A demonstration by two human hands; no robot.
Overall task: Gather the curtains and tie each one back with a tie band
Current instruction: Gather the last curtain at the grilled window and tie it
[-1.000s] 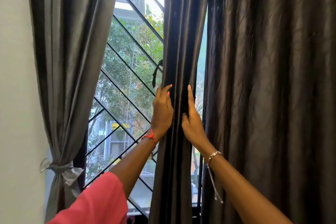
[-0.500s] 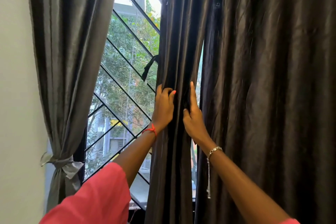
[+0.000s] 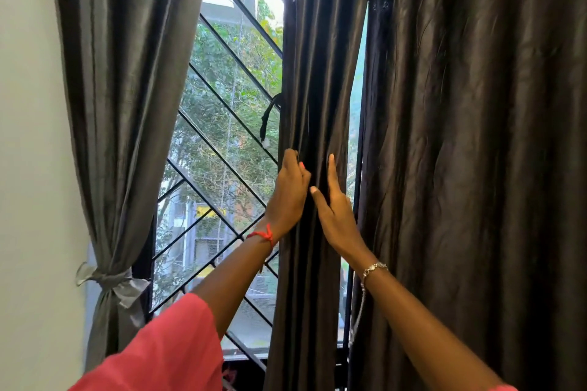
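Note:
A dark middle curtain hangs in tight folds in front of the window. My left hand curls its fingers round the folds at the curtain's left edge. My right hand holds the right side, thumb on the front, one finger straight up along a fold, the other fingers hidden in the cloth. A dark tie band dangles from behind the curtain's left edge, just above my left hand. The grey left curtain is gathered and knotted with a grey tie band.
A wide dark right curtain hangs loose, close beside the middle one. Behind is the window with a black diagonal grille. A pale wall is at the left.
My two hands have come closer together, squeezing the middle curtain into a narrower bundle. My left fingers have curled tighter round its edge.

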